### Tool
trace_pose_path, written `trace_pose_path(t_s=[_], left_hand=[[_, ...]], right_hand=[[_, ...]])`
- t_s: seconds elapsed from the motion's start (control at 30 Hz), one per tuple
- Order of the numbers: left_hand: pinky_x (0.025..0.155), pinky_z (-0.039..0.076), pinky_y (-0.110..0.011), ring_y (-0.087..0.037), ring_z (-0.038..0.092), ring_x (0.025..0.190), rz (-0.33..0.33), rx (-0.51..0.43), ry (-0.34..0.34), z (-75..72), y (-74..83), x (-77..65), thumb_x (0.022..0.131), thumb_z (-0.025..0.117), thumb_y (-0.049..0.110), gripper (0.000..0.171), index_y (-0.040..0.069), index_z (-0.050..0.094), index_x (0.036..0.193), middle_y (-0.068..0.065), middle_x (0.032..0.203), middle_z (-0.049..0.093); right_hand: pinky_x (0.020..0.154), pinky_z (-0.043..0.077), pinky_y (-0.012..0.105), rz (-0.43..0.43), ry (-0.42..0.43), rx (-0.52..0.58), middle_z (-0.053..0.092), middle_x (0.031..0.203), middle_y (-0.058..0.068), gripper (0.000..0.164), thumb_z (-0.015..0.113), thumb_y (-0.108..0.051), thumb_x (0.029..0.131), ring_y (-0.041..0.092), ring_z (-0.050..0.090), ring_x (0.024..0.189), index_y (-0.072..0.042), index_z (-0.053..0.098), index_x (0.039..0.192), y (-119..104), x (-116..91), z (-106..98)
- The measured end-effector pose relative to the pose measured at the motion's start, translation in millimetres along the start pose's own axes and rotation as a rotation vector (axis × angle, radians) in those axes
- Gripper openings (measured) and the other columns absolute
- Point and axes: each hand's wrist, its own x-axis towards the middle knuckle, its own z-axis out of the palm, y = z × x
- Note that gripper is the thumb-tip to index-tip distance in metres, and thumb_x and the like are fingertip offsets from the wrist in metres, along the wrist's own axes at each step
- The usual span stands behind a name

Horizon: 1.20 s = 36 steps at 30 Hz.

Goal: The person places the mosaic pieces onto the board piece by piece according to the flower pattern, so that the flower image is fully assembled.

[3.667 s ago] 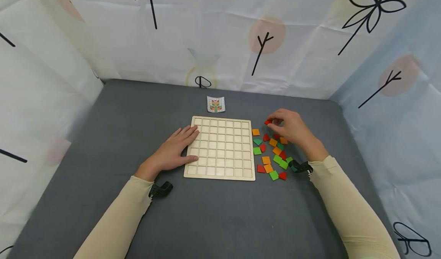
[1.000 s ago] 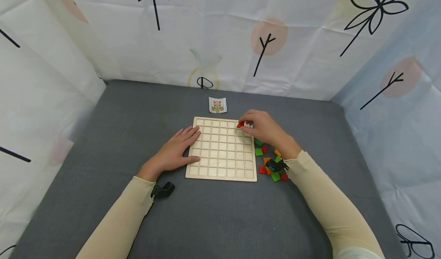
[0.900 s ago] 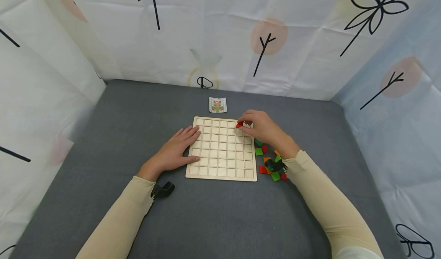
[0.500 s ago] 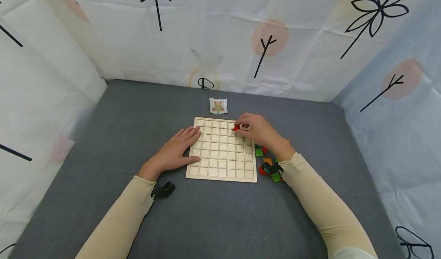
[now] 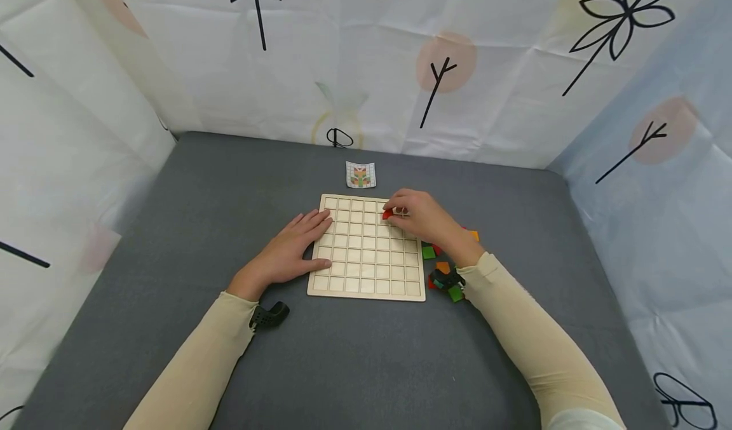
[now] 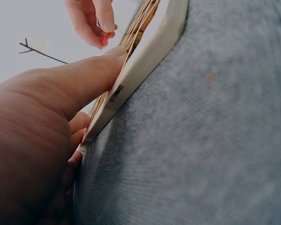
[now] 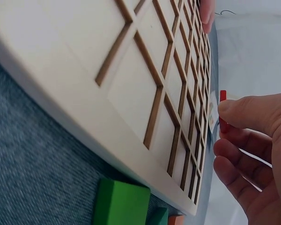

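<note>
A pale wooden grid board [image 5: 366, 252] lies on the grey table, its square cells bare where they show. My left hand [image 5: 291, 246] rests with spread fingers on the board's left edge; the left wrist view has the thumb [image 6: 93, 77] on the rim. Between thumb and fingers, my right hand [image 5: 420, 214] pinches a small red tile [image 5: 387, 214] over the upper right part of the board. Seen from the right wrist, that red tile [image 7: 223, 110] stands on edge, held above the grid, with the other fingers loosely bent.
Loose green, orange and red tiles lie right of the board, among them a green tile [image 5: 429, 252] and an orange tile [image 5: 443, 267]; the right wrist and sleeve hide several. A small picture card [image 5: 361, 175] lies behind the board. Printed cloth walls [image 5: 492, 125] surround the table.
My right hand has carried the red tile from the loose tiles leftward over the board, shifting slightly further left in the last second. The left hand has stayed on the board's edge.
</note>
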Motion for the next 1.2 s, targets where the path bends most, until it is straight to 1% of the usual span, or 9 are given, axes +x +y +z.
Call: trace_pose_path(t_s=[0.1, 0.33, 0.57, 1.2], left_hand=[[0.134, 0.003, -0.048, -0.031, 0.01, 0.166, -0.005, -0.004, -0.002, -0.4, 0.2, 0.0, 0.101, 0.077, 0.046, 0.096, 0.005, 0.027, 0.172, -0.011, 0.18, 0.018], [0.134, 0.005, -0.05, -0.034, 0.013, 0.166, 0.003, -0.003, 0.012, -0.3, 0.5, 0.7, 0.101, 0.078, 0.045, 0.095, 0.003, 0.029, 0.171, -0.015, 0.179, 0.021], [0.134, 0.006, -0.051, -0.036, 0.014, 0.165, 0.001, -0.032, 0.019, -2.7, 2.9, -0.1, 0.1, 0.08, 0.043, 0.094, 0.002, 0.032, 0.17, -0.016, 0.178, 0.022], [0.134, 0.007, -0.051, -0.036, 0.015, 0.165, -0.002, -0.021, 0.018, -2.2, 2.3, 0.2, 0.1, 0.08, 0.044, 0.095, 0.003, 0.032, 0.17, -0.015, 0.178, 0.023]], right_hand=[[0.086, 0.061, 0.041, 0.017, -0.013, -0.004, 0.072, 0.119, 0.008, 0.02, 0.08, -0.008, 0.1, 0.025, 0.07, 0.103, -0.004, 0.081, 0.12, -1.7, 1.9, 1.9], [0.082, 0.06, 0.04, -0.001, -0.03, -0.025, 0.072, 0.121, 0.009, 0.02, 0.079, -0.009, 0.101, 0.025, 0.069, 0.1, -0.005, 0.081, 0.12, -3.0, 5.1, 3.3], [0.081, 0.058, 0.038, -0.001, -0.057, -0.037, 0.072, 0.121, 0.007, 0.019, 0.078, -0.009, 0.102, 0.022, 0.067, 0.096, -0.007, 0.082, 0.12, -1.1, 7.2, 6.0], [0.087, 0.057, 0.042, 0.014, -0.081, -0.053, 0.071, 0.12, 0.007, 0.02, 0.081, -0.014, 0.101, 0.025, 0.064, 0.102, -0.008, 0.082, 0.12, 0.4, 8.1, 10.0]])
